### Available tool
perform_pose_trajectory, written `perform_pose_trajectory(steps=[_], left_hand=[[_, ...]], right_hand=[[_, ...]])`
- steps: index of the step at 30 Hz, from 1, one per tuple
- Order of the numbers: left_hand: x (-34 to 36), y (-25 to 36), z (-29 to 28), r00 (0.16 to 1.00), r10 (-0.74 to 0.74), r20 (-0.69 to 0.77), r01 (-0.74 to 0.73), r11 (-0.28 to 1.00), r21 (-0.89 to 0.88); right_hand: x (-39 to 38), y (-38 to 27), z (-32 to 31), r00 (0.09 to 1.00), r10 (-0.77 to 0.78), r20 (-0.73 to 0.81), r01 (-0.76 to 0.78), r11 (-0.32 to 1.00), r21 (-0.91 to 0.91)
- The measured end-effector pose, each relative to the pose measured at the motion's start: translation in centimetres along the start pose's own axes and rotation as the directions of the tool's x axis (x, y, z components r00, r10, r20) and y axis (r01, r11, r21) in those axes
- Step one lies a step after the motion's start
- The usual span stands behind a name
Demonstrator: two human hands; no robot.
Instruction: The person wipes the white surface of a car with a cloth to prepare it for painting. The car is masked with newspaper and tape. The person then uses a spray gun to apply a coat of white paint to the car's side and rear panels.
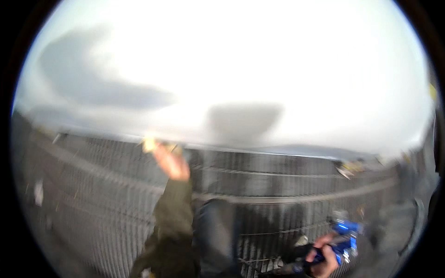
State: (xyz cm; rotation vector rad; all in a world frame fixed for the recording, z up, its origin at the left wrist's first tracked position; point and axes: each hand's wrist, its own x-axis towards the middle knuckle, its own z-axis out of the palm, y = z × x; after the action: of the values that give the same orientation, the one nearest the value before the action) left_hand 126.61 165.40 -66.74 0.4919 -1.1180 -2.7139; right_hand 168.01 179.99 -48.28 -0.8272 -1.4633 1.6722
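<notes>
A large, glossy white panel (301,69) fills the upper half of the view, with grey shadows on it. At its near edge, left of centre, is my left hand (172,160), reaching out from an olive-green sleeve. Motion smears its fingers, so I cannot tell whether they grip. Something pale yellow (149,144) shows at the fingertips, too blurred to name. Low on the right, my right hand (327,260) is closed around a shiny blue hand tool (346,238) with silvery parts. The tool is apart from the panel; its exact kind does not show.
Dark ribbed grating (111,204) lies below the panel, crossed by pale bars. Part of my leg (215,229) in dark trousers shows at the centre bottom. A small yellowish and white piece (347,169) sits near the panel's edge at right.
</notes>
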Motion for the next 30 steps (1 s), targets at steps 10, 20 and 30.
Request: perform_pose_trajectory(steps=[10, 20, 30], left_hand=[[-23.9, -3.7, 21.6, -0.291, 0.263, 0.920, -0.926, -0.320, -0.201], [-31.7, -33.8, 25.0, -0.486, -0.821, 0.301, 0.064, -0.377, -0.924], [-49.2, -17.0, 45.2, -0.492, -0.800, 0.343, -0.360, -0.171, -0.917]], right_hand=[[1.7, -0.6, -10.0, 0.958, 0.248, -0.141, -0.206, 0.943, 0.263], [4.8, 0.3, -20.6, 0.943, 0.334, -0.007, -0.287, 0.821, 0.494], [12.2, -12.3, -33.0, 0.897, 0.440, 0.037, -0.346, 0.647, 0.680]])
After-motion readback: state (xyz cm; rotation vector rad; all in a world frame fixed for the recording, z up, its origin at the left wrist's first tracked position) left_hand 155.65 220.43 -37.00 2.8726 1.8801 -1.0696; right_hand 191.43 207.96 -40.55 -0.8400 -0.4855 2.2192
